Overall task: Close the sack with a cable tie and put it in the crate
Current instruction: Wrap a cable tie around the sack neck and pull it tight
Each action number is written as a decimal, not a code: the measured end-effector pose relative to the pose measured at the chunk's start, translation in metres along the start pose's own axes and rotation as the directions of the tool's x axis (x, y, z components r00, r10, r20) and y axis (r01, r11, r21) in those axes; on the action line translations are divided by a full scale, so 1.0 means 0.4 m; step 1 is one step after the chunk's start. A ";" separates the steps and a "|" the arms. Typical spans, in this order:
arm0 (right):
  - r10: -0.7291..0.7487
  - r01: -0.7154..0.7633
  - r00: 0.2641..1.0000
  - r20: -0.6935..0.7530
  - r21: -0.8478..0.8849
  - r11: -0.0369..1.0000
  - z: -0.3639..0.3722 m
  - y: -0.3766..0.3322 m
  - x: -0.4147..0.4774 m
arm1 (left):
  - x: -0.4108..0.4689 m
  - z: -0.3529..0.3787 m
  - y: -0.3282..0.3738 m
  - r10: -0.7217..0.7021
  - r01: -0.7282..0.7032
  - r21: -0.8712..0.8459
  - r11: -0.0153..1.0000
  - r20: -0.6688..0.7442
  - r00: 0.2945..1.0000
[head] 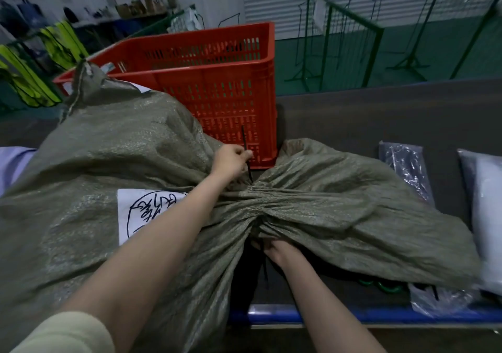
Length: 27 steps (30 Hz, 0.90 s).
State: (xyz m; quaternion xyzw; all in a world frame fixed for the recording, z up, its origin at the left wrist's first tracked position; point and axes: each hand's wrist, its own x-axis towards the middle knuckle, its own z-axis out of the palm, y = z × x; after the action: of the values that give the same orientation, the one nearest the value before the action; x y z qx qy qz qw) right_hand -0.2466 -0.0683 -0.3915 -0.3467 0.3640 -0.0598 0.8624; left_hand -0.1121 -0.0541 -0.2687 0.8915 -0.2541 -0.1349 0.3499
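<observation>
Your left forearm (pixel 141 257) crosses the bulging sack (pixel 95 149) nearest you, reaching to the gathered neck (pixel 271 206) at centre. Your left hand (pixel 231 162) is closed around one end of the black cable tie (pixel 245 149), which sticks up at 12 o'clock from the neck. Your right hand (pixel 279 249) is tucked under the neck at 6 o'clock; it seems to pinch the tie's other end (pixel 264 268), though fabric hides the fingers.

The pleats are bunched but not yet cinched. If either grip slackens, the woven cloth will likely spring open and the tie will slide off toward the loose skirt (pixel 366 197) at 3 o'clock. Pulling before the tail is threaded would leave nothing locked.

The red crate (pixel 217 81) stands just beyond the neck at 12 o'clock, its near wall touching the sack, so lifting means clearing that rim. Plastic-wrapped packets (pixel 407 168) lie at 3 o'clock, near the skirt. The blue table edge (pixel 380 314) runs close at 5 o'clock, leaving little room there.
</observation>
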 end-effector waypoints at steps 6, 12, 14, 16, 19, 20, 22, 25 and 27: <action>0.032 -0.028 0.999 0.004 -0.389 0.921 -0.046 0.071 -0.102 | -0.008 -0.082 0.028 0.241 -0.248 0.167 0.954 0.064 0.968; -0.109 0.074 0.994 0.009 -0.786 0.614 0.007 0.134 -0.200 | -0.052 -0.064 -0.005 0.300 -0.447 0.311 0.839 0.420 0.856; -0.315 0.229 0.945 0.082 -0.856 0.463 0.023 0.134 -0.237 | -0.072 -0.054 -0.007 0.343 -0.532 0.331 0.779 0.486 0.804; -0.481 0.376 0.859 0.175 -0.853 0.362 0.035 0.128 -0.268 | -0.077 -0.051 -0.008 0.406 -0.609 0.354 0.710 0.500 0.765; -0.586 0.530 0.772 0.247 -0.759 0.378 0.045 0.107 -0.281 | -0.082 -0.056 -0.010 0.506 -0.682 0.297 0.669 0.490 0.710; -0.611 0.562 0.754 0.243 -0.720 0.407 0.046 0.094 -0.278 | -0.086 -0.054 -0.015 0.548 -0.691 0.227 0.686 0.463 0.697; -0.657 0.610 0.726 0.203 -0.631 0.479 0.045 0.059 -0.273 | -0.101 -0.041 -0.022 0.624 -0.674 0.022 0.738 0.356 0.695; -0.710 0.669 0.685 0.166 -0.531 0.521 0.036 0.013 -0.254 | -0.128 -0.017 -0.027 0.597 -0.513 -0.311 0.800 0.325 0.733; -0.749 0.688 0.647 0.143 -0.534 0.492 0.034 -0.007 -0.241 | -0.140 -0.008 -0.023 0.558 -0.411 -0.387 0.825 0.443 0.702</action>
State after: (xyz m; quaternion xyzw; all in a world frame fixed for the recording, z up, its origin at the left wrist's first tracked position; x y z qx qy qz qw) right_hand -0.3075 -0.0286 -0.3265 -0.6919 0.2328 -0.3265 0.6004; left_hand -0.1540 -0.0158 -0.2693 0.6632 -0.5491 -0.3136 0.4003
